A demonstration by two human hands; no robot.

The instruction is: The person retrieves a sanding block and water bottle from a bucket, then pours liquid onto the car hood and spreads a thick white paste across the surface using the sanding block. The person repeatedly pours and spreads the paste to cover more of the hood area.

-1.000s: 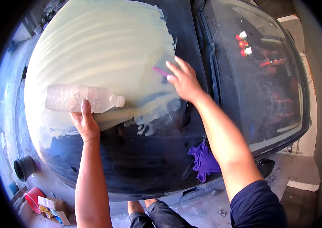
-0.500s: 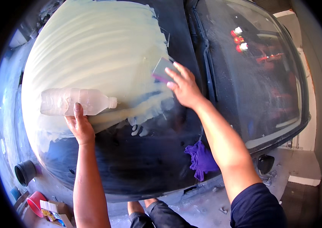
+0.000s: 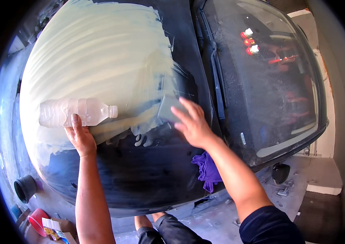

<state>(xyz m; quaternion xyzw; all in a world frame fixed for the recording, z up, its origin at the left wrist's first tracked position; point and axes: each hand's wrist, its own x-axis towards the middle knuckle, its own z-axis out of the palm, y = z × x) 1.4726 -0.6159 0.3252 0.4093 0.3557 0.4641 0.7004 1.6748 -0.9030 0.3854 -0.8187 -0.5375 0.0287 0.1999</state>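
A clear plastic bottle (image 3: 78, 112), capped end to the right, is gripped from below by my left hand (image 3: 82, 138), thumb over its near side. The bottle lies level over the cream-coated part of a dark car hood (image 3: 148, 179). My right hand (image 3: 194, 124), slightly blurred, holds a flat grey sanding block (image 3: 168, 107) under its fingers. That block rests at the right edge of the cream coating (image 3: 95, 49), where the surface is smeared and wet. Pale liquid runs down onto the dark paint between my hands.
A purple cloth (image 3: 207, 168) lies on the hood's near edge beside my right forearm. The windshield (image 3: 258, 85) and wiper (image 3: 218, 77) are to the right, with a side mirror (image 3: 280, 174) below. A black bucket (image 3: 26, 188), red basin (image 3: 38, 219) and carton (image 3: 60, 225) stand on the floor.
My right hand has slid the sanding block toward me over the coating's right edge. The left hand still grips the bottle. The whole view has shifted slightly.
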